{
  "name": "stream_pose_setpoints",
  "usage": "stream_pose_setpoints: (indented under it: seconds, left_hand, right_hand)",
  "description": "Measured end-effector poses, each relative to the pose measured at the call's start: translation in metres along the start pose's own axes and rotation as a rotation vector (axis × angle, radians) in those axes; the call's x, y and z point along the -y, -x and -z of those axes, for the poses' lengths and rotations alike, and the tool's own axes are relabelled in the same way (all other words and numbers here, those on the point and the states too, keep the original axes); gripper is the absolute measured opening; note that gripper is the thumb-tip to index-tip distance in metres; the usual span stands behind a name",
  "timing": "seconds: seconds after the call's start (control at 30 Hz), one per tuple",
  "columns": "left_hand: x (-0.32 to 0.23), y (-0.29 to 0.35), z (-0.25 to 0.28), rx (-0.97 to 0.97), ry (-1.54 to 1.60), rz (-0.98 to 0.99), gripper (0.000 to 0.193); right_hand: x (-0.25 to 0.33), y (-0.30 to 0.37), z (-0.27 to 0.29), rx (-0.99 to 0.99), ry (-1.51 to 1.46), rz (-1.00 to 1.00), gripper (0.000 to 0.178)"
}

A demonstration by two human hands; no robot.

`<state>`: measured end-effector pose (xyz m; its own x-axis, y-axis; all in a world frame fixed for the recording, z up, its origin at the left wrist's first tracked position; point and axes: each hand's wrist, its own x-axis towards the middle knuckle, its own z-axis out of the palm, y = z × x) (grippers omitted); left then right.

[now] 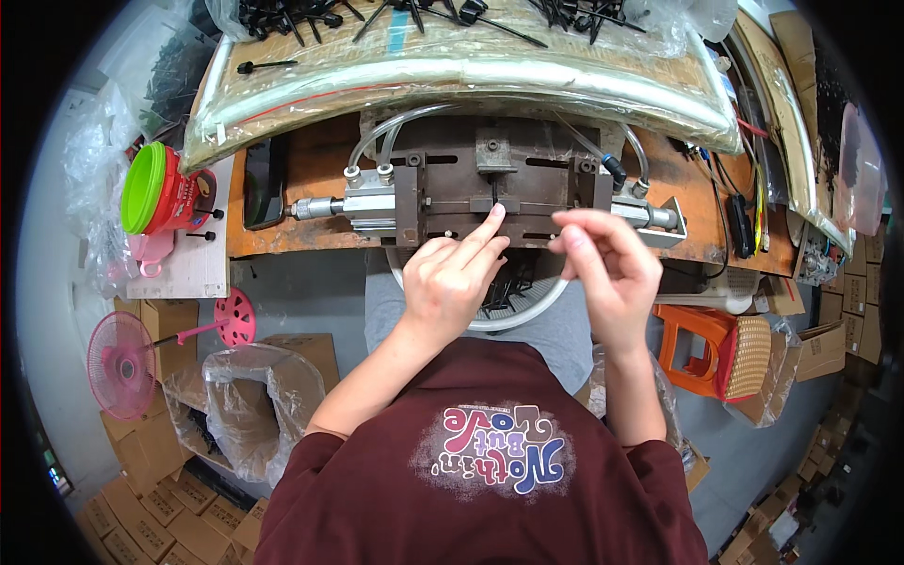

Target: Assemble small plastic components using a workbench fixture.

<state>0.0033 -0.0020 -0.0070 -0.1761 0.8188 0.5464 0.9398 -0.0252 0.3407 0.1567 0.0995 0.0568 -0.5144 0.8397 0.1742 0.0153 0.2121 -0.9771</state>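
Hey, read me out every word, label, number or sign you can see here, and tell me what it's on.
Maroon shirt: large red, blue and grey lettering, upside down here; I won't copy its wording. The tiny line beside it is too small to read.
Red tub: pale print, too small and blurred to read.
Cardboard boxes: dark print, too small to read.
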Motion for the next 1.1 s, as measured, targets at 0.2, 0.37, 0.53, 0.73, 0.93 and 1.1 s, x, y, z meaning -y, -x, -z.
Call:
stream_pose_setpoints:
  seconds: [0.2, 0.37, 0.53, 0.73, 0.93, 1.1]
  left_hand:
    - [-0.002, -0.002, 0.001, -0.016, 0.018, 0.016, 0.023]
    - [-0.002, -0.002, 0.002, -0.019, 0.036, 0.016, 0.023]
    - [0.000, -0.002, -0.001, -0.026, 0.049, -0.007, 0.024]
    - [-0.001, 0.001, 0.005, 0.001, 0.076, -0.011, 0.022]
    - [-0.005, 0.014, 0.034, 0.197, 0.315, -0.022, 0.026]
    - [-0.015, 0.021, 0.043, 0.249, 0.453, -0.007, 0.040]
  right_hand:
    - [0.010, -0.097, 0.004, -0.242, 0.438, 0.411, 0.010]
    - [0.009, -0.186, 0.010, -0.255, 0.834, 0.511, 0.020]
    - [-0.002, -0.251, -0.008, -0.323, 1.177, 0.557, 0.025]
    - [0.009, -0.279, -0.011, -0.066, 1.266, 0.067, 0.039]
    - [0.017, -0.267, 0.023, 0.230, 1.141, 0.185, 0.031]
    - [0.024, -0.262, 0.019, 0.322, 1.193, 0.193, 0.030]
